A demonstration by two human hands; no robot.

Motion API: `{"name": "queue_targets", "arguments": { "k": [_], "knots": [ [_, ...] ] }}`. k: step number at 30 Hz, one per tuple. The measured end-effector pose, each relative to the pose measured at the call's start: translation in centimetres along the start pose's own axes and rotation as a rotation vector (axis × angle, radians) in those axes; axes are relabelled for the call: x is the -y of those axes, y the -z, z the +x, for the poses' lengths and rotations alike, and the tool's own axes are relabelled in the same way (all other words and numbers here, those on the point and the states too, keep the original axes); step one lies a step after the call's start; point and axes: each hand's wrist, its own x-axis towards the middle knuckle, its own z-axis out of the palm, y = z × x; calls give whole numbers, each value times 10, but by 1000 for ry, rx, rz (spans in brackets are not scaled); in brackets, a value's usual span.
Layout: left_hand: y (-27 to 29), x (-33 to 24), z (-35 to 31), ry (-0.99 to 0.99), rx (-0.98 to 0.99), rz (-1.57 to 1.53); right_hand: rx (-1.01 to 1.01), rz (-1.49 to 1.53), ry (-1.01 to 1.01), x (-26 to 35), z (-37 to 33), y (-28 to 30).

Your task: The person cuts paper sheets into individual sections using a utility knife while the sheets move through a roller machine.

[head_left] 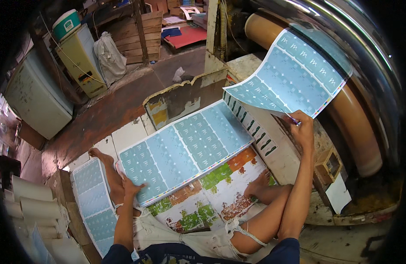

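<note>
My right hand [303, 127] is closed round a slim pen-like tool [294, 120] with a white and purple barrel. The tool meets the lower edge of a blue-green printed sheet [295, 70], which hangs in a curve from the roller machine. Whether the fingers also pinch that sheet is hard to tell. My left hand [131, 188] lies at the left end of a stack of matching printed sheets [185, 147], thumb stretched out over the top sheet and the other fingers partly hidden along the edge.
The machine's brown roller [359, 132] and shiny curved cover [379, 57] fill the right side. More printed sheets [91, 193] lie beside my left leg. A worn metal panel [185, 99] stands behind the stack. A small wooden box [328, 165] is fixed below the roller.
</note>
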Motion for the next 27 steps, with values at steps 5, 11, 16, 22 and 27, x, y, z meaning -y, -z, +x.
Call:
{"name": "queue_targets", "arguments": {
  "k": [5,11,16,22,27],
  "knots": [
    [-52,79,-31,211,61,639,54,127,-35,39,4,-28],
    [-74,63,-44,319,265,223,171,81,-30,26,-8,-30],
    [-69,1,-59,299,195,396,165,89,-36,24,-7,-32],
    [-109,-129,-57,-357,181,321,218,141,-19,27,-7,-46],
    [-135,-272,-97,-23,985,-1052,662,329,30,20,-9,-54]
  ]
}}
